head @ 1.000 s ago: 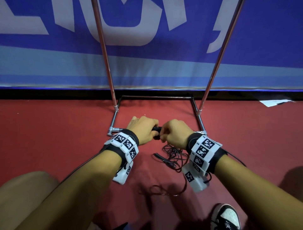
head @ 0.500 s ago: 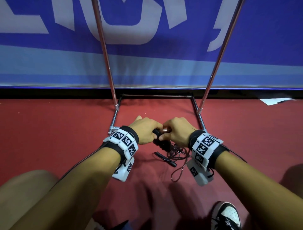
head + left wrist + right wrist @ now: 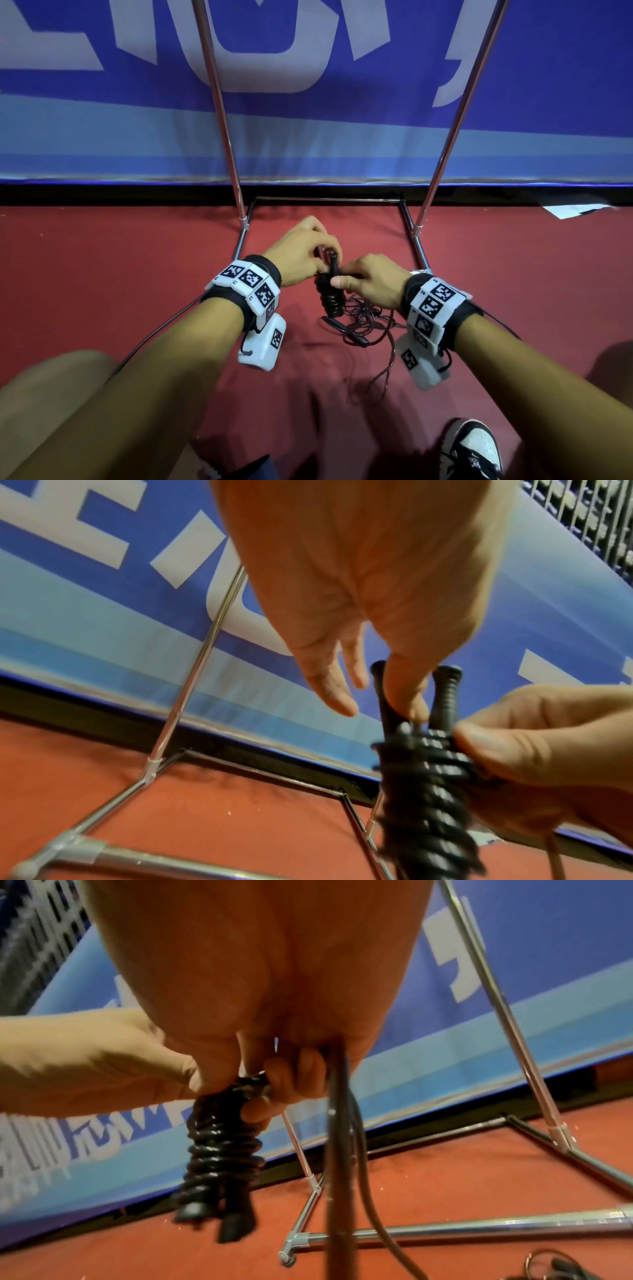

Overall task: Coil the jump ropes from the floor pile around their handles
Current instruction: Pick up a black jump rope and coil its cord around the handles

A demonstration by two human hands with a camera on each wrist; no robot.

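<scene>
A black jump rope [image 3: 330, 291] is coiled round its two handles and stands upright between my hands. My right hand [image 3: 368, 282] grips its upper part with curled fingers [image 3: 291, 1080]; the coils [image 3: 222, 1145] hang below. A loose strand [image 3: 337, 1150] drops from that hand. My left hand [image 3: 301, 251] is at the handle ends: its thumb [image 3: 407, 702] pushes between the two handle tips, and its other fingers [image 3: 329, 685] stretch out beside them without closing. The pile of tangled ropes [image 3: 359, 323] lies on the red floor under my right wrist.
A chrome stand frame [image 3: 329, 199] lies on the floor just beyond my hands, and two poles [image 3: 219, 102] rise from it before a blue banner. My shoe [image 3: 472, 448] is at the lower right, my knee [image 3: 51, 394] at the lower left, and a white sheet [image 3: 579, 210] at the far right.
The coiled rope has turned from level to upright. My left hand has let go of its grip and moved up to the handle ends. My right hand still holds the bundle.
</scene>
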